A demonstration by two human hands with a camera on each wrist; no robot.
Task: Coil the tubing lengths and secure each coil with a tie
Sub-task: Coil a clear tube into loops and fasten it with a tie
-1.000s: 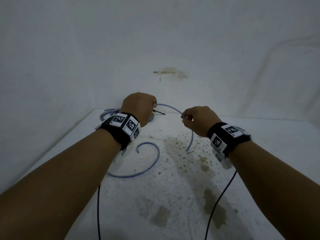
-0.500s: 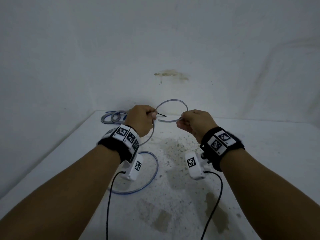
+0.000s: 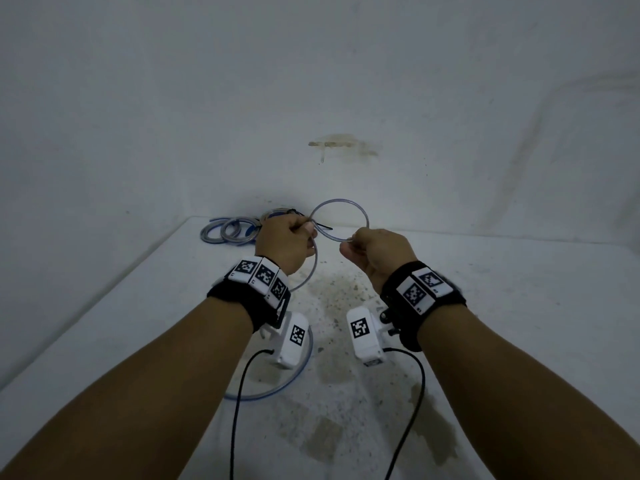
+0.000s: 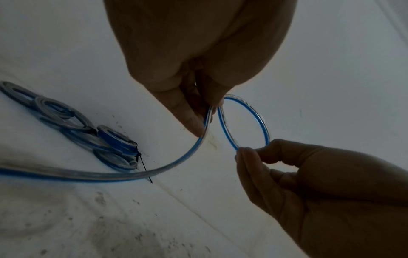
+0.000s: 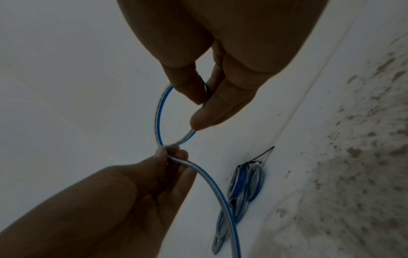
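A clear tube with a blue stripe point(image 3: 341, 201) is bent into one round loop held up over the white table point(image 3: 519, 323). My left hand point(image 3: 306, 230) pinches the tube where the loop crosses point(image 4: 207, 113). My right hand point(image 3: 351, 242) pinches the loop's lower right side between thumb and forefinger point(image 5: 202, 99). From the left hand the rest of the tube point(image 3: 311, 271) hangs down and curves onto the table under my left wrist point(image 3: 273, 393). I see no tie in either hand.
Several finished coils point(image 3: 230, 230) lie at the table's back left corner against the wall, the nearest one point(image 4: 117, 139) bound with a black tie point(image 4: 143, 165) whose tail sticks out. Black camera cables point(image 3: 239, 410) trail toward me. The tabletop is stained in the middle point(image 3: 332, 299).
Both hands have risen and drawn together. The right hand has swung its part of the tube up and round, so the open arc is now a closed loop.
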